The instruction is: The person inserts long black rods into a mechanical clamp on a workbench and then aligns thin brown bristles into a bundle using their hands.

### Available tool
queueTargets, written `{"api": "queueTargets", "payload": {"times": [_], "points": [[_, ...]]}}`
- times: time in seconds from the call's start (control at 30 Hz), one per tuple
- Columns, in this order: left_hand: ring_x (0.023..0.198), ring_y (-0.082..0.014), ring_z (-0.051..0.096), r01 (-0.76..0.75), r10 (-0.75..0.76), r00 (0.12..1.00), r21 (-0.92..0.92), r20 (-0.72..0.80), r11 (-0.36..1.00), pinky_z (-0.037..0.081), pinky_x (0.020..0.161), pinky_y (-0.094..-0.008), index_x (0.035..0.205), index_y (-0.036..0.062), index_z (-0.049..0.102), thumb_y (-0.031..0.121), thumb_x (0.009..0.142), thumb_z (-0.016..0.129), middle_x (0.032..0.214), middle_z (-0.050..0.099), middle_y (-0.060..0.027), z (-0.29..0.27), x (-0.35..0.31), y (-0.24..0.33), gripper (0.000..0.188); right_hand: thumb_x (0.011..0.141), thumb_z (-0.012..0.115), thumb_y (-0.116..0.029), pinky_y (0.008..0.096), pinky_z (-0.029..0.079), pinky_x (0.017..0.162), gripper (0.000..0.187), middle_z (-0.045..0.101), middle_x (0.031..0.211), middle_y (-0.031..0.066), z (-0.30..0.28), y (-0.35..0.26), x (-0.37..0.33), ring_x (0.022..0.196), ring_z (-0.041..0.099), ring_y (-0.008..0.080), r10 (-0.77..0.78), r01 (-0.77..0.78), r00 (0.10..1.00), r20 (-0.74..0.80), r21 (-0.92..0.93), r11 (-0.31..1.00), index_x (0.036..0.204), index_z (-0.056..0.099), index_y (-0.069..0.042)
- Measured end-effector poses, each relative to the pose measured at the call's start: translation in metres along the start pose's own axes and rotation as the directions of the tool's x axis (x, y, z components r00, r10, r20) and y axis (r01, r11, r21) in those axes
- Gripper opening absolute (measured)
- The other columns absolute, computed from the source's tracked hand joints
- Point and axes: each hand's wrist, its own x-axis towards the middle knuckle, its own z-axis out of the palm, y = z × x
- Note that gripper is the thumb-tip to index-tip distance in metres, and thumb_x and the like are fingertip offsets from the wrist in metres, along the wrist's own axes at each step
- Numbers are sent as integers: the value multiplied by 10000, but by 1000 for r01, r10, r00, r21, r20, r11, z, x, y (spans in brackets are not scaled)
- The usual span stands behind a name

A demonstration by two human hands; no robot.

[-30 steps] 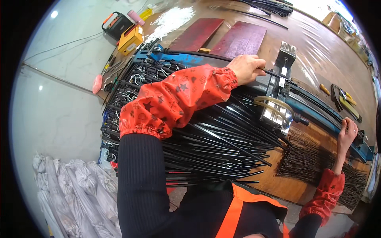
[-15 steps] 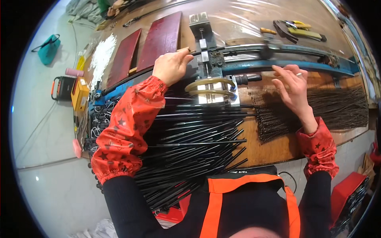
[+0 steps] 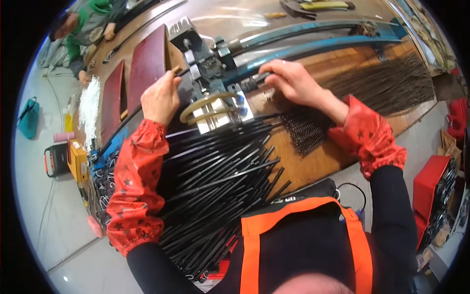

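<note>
My left hand (image 3: 160, 98) is closed in a pinch on the end of a thin black rod (image 3: 184, 72), beside a metal clamping fixture (image 3: 210, 68). Only a short length of the rod shows between fingers and fixture. Two curved yellowish hoses (image 3: 208, 105) loop over the fixture's near block. My right hand (image 3: 293, 84) has its fingers curled over the outer end of a black cylindrical handle (image 3: 249, 84) sticking out of the fixture's right side. Its fingertips partly hide that end. Below both hands lies a thick heap of black rods (image 3: 215, 191).
A blue rail (image 3: 293, 56) runs right from the fixture. Thin dark coiled-end wires (image 3: 352, 103) lie along the table's right. Dark red boards (image 3: 147, 59) and a white pile (image 3: 89, 112) are at the left. Another person's hand (image 3: 109, 32) shows far left. A red bin (image 3: 430, 181) stands right.
My right hand has come in from the open air to the black handle and closed on it. My left hand stays beside the fixture. The view has shifted, bringing another person into sight.
</note>
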Motion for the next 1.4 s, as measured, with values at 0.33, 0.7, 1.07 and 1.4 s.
{"api": "queueTargets", "payload": {"times": [0.33,0.7,1.07,1.4], "points": [[806,-251,633,-246,266,958,168,-108,955,501,672,-390,1049,136,616,168,915,631,843,633,-35,0,-4,-95,139,768,790,-417,454,489,780,514,677,919,189,-31,39,-17,904,639,390,396,-169,771,498,-440,882,1053,611,-29],[867,-373,660,24,172,829,-341,533,940,527,788,-482,1100,59,690,276,907,654,890,664,-157,-36,-60,30,293,839,749,-228,453,467,705,258,612,817,182,-19,11,-22,796,588,399,219,-129,854,471,-216,968,899,637,-4],[843,-323,587,-225,311,871,-252,380,941,505,700,-443,1014,107,650,97,817,616,900,559,-119,-86,-76,53,200,891,698,-228,420,526,740,183,686,869,158,-17,-13,-19,831,661,366,132,-114,955,265,-82,990,956,690,-56],[691,-223,618,-93,122,861,-83,493,992,507,530,-369,1437,255,498,133,850,640,832,564,-57,-119,-88,94,617,883,730,-179,340,508,711,157,724,833,117,-34,-38,-42,739,658,235,147,-188,972,182,231,955,985,763,-64]]}}
